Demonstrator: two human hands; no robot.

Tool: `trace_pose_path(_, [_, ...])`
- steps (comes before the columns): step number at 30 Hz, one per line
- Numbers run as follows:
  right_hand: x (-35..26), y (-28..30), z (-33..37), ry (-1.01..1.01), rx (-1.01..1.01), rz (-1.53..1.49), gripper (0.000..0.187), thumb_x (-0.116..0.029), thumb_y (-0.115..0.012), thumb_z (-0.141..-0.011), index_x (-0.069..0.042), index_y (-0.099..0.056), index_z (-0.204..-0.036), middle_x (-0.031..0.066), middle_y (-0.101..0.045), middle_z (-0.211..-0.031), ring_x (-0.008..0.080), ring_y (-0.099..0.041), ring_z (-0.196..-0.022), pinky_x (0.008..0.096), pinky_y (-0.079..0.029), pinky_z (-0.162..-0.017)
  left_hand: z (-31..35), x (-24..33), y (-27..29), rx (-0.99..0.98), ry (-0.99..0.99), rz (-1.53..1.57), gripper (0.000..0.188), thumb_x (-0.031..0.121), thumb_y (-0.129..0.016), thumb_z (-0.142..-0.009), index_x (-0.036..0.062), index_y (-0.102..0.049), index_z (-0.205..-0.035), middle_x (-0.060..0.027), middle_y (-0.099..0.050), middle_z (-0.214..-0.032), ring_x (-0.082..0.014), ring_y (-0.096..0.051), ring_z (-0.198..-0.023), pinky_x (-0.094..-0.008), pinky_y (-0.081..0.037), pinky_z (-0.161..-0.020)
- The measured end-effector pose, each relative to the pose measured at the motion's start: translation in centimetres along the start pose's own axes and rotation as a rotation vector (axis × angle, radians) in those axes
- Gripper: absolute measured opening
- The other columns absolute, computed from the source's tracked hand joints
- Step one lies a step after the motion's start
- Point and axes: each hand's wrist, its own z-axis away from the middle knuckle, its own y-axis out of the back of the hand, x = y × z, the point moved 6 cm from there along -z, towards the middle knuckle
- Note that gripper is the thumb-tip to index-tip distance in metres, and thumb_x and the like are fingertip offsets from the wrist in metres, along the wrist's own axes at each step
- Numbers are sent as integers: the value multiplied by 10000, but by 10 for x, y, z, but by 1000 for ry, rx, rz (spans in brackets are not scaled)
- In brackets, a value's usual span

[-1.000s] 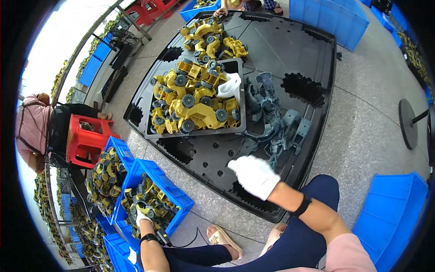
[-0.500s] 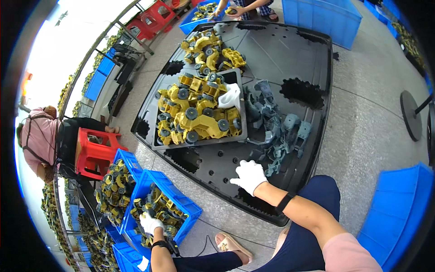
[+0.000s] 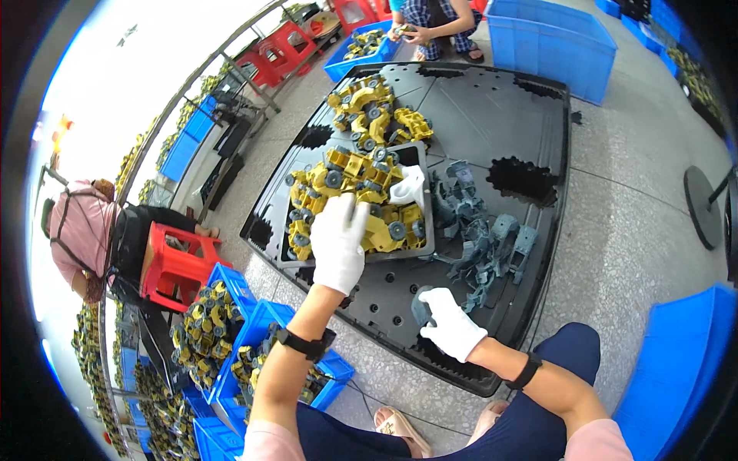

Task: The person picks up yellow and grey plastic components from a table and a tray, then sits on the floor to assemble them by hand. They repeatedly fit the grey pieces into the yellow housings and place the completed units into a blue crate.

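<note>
My left hand, in a white glove, reaches over the grey tray heaped with yellow toy trucks. Its fingers are stretched out over the trucks; no truck shows in its grip. Near the front edge of the black plastic pallet, my gloved right hand is closed on a small grey plastic part, partly hidden by the fingers. Right of the tray lies a loose pile of grey plastic parts. A white piece rests on the tray's right side.
More toy trucks lie on the pallet behind the tray. Blue crates with trucks stand at lower left, a blue bin at right. A co-worker handles a truck at the far edge; another person sits near a red stool.
My left hand has left the blue crate and moved up to the tray of trucks. My right hand has shifted slightly right and down and now has a grey part in it.
</note>
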Motion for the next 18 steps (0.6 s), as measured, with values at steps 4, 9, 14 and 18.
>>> trace_pose_path(4, [-28,31,7,-252,-44,-179,809,-34,-773,-722,14,-363,-1418,145,-492,-1195,180,-558,-834,318,-517,-784,-13,11,-31,-259,-144,-205,612,5,-617,-717,134,-527,-1308,-100,-531,-1280,-303,-426,-1308,-486,-303,-1094])
trace_pose_path(9, [-27,63,5,-393,-37,-374,859,-59,-777,-749,37,-305,-1461,172,-560,-1220,169,-605,-879,301,-520,-780,-31,11,11,78,152,26,750,58,-762,-602,106,-499,-1303,-161,-532,-1269,-350,-485,-1220,-458,-390,-1029])
trace_pose_path(14, [-23,72,3,-350,75,-849,738,-16,-704,-833,43,-307,-1453,180,-562,-1303,175,-617,-961,294,-519,-808,35,-73,-55,89,775,428,777,261,-847,-629,26,-517,-1291,-211,-547,-1229,-392,-502,-1176,-441,-411,-1006])
trace_pose_path(18, [-17,70,2,-476,162,-984,558,-46,-714,-843,47,-481,-1342,68,-646,-971,98,-578,-714,228,-466,-608,45,-83,-76,194,678,461,453,242,-846,-662,44,-634,-1009,-206,-578,-1175,-363,-518,-1165,-431,-402,-1014])
